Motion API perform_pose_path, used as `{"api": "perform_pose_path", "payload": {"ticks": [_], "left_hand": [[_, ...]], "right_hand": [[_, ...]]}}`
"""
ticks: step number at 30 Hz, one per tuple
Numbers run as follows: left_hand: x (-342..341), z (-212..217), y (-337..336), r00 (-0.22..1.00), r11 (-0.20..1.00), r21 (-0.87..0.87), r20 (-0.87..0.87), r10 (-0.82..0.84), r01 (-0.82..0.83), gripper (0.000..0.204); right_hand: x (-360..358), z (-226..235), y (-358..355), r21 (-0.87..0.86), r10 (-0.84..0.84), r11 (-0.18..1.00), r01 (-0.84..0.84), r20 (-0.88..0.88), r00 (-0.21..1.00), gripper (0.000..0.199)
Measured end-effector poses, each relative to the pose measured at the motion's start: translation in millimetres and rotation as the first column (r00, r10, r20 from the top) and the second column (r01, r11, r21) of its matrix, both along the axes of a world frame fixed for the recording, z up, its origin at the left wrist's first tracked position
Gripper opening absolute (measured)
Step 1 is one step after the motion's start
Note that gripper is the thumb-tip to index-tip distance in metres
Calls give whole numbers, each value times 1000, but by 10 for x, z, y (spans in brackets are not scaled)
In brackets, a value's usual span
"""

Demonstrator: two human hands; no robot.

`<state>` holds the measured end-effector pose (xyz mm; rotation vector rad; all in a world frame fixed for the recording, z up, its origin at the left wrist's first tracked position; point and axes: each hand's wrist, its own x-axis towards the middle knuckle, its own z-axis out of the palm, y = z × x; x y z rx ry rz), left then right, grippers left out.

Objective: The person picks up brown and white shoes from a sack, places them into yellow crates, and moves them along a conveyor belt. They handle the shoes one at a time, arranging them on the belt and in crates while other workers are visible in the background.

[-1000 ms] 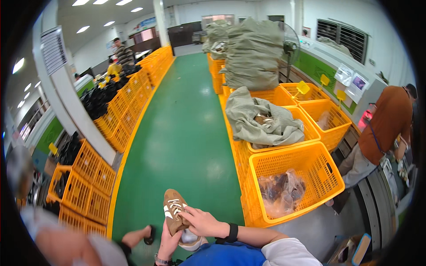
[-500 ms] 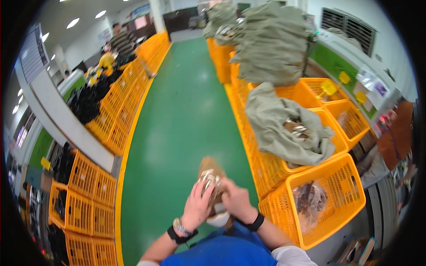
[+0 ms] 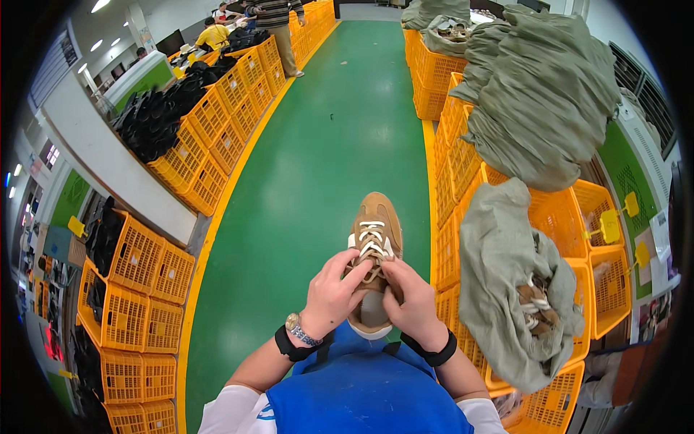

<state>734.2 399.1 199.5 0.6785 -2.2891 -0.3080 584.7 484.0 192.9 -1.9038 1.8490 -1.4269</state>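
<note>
A brown sneaker (image 3: 375, 208) with white laces (image 3: 372, 239) is held in front of me, its toe pointing away and its open heel end toward my blue apron (image 3: 361, 394). On the shoe's left side, my left hand (image 3: 332, 293) has its thumb and forefinger closed at the lacing. My right hand (image 3: 413, 302) grips the right side, its thumb and forefinger at the upper rows of lace. The fingers hide part of the shoe's sides and collar.
Stacked orange crates (image 3: 130, 318) line the left side, some with black items (image 3: 148, 130). On the right, more crates carry a grey-green sack (image 3: 506, 289) with brown shoes (image 3: 538, 304) inside and a tall heap of sacks (image 3: 542, 101). A person (image 3: 278, 29) stands far up the green aisle (image 3: 318, 130).
My view has turned left, so the crates and sacks on the right sit farther right. The sneaker has moved up in the picture, with both hands still on it at the laces.
</note>
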Motion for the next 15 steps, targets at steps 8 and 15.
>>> {"api": "perform_pose_path", "payload": {"ticks": [8,15], "left_hand": [[-1099,-159,-1972,990,964,236,-105,-98,120,15],[-2064,96,-3656,892,808,380,-231,-388,450,18]], "right_hand": [[-1038,-36,-1952,95,19,995,-21,22,1000,37],[-2075,225,-3246,176,-200,973,153,295,934,15]]}}
